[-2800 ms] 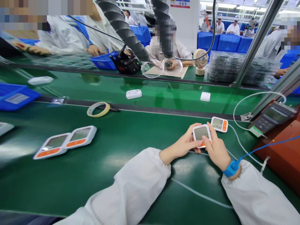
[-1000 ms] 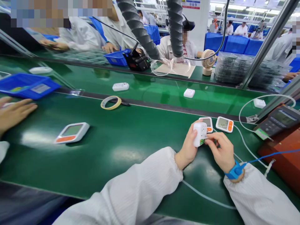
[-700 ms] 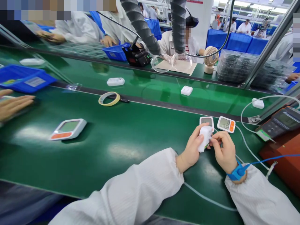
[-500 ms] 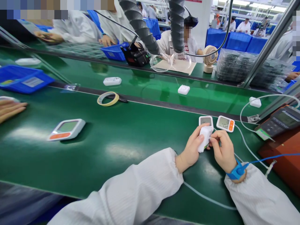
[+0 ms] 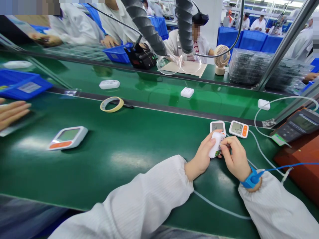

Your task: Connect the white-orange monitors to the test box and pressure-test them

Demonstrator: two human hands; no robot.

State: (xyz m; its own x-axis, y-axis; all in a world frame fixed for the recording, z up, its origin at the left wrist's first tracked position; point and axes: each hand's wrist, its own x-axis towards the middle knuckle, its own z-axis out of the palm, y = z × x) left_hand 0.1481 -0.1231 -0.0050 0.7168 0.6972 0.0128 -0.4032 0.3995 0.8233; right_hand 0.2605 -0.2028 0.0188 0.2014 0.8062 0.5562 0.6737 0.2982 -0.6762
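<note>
Hands meet over the table (image 5: 129, 146): the left hand (image 5: 202, 156) grips a white unit (image 5: 215, 144) tilted on edge, back exposed, so the right hand (image 5: 234, 160), fingers pinched closed, works its lower end.

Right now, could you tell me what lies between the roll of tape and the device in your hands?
Only bare green belt between tape roll and held white device, in the head view.
</note>
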